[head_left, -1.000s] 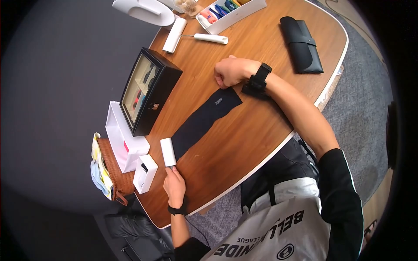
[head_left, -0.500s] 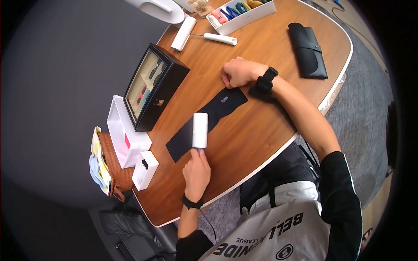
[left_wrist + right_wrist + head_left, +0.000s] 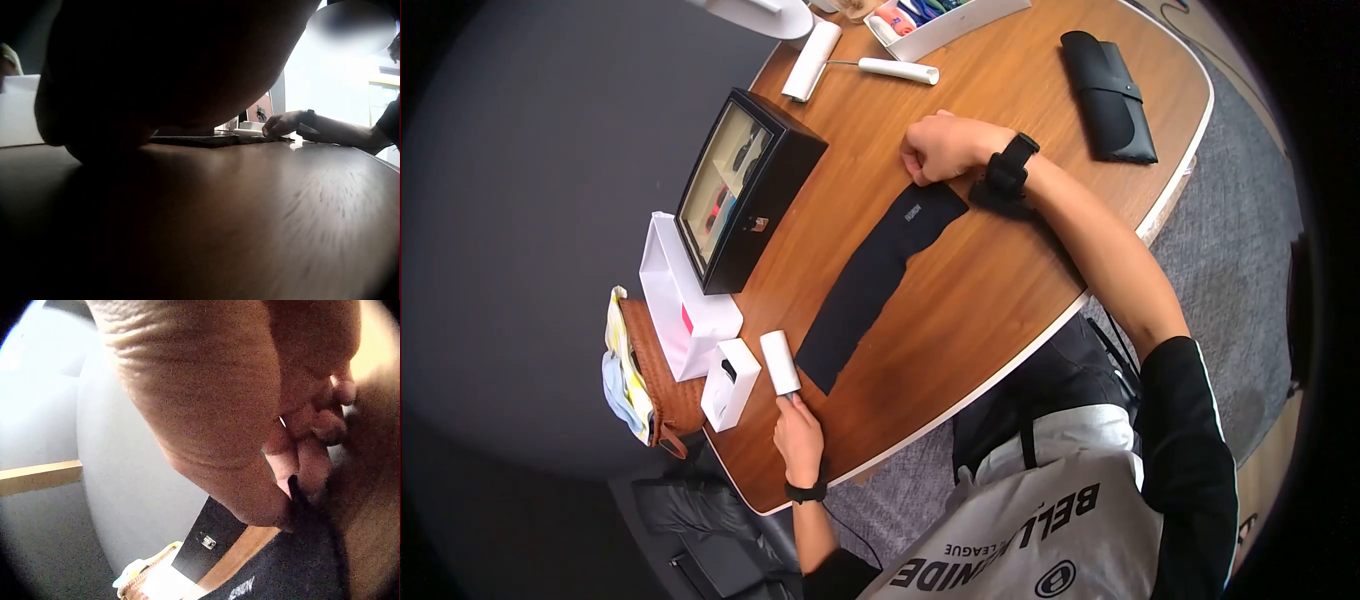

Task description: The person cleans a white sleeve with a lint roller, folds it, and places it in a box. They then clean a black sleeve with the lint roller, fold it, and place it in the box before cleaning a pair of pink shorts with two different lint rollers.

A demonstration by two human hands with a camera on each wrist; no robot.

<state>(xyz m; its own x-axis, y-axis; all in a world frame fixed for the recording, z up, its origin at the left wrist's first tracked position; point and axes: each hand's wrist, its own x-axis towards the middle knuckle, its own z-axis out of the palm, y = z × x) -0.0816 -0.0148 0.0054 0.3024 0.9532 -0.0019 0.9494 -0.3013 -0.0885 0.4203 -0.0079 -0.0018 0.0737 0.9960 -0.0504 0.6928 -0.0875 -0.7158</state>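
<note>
L hand (image 3: 800, 446) grips roller (image 3: 779, 362), now off cloth (image 3: 866, 285) to its 8 o'clock: stroke prob. done. R hand (image 3: 953, 147) pinches 1 o'clock end.

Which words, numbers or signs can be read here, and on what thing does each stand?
"FASHION", as it seems, small and soft: on the black fabric.
"BELL", then letters broken by a fold, seemingly ending "NIDE": on the shirt.
"LEAGUE": on the shirt, smaller; letters before it unclear.
Round sign, same shirt: too small to read.
Small mark on the coral roll: unreadable.
</note>
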